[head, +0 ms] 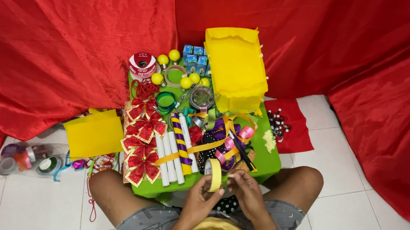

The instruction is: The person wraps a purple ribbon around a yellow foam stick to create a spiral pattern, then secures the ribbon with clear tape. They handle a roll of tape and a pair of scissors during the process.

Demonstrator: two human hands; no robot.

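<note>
My left hand (198, 199) and my right hand (247, 191) meet over my lap at the near edge of a small green table (269, 162). Between them stands a roll of yellow tape (214, 174), on edge. The left fingers pinch its lower rim; the right fingertips touch its loose end beside it. Just beyond the roll lie tangled ribbons in purple, orange and pink (229, 138), white paper rolls (168, 156) and a purple-and-yellow striped roll (181, 139).
Red-and-gold bows (140, 144) line the table's left side. A yellow box (237, 68) stands at the back right, with yellow balls (186, 82), blue cartons (194, 58) and a red ribbon spool (143, 65). A yellow sheet (94, 135) and tape rolls (26, 159) lie on the floor; red cloth surrounds.
</note>
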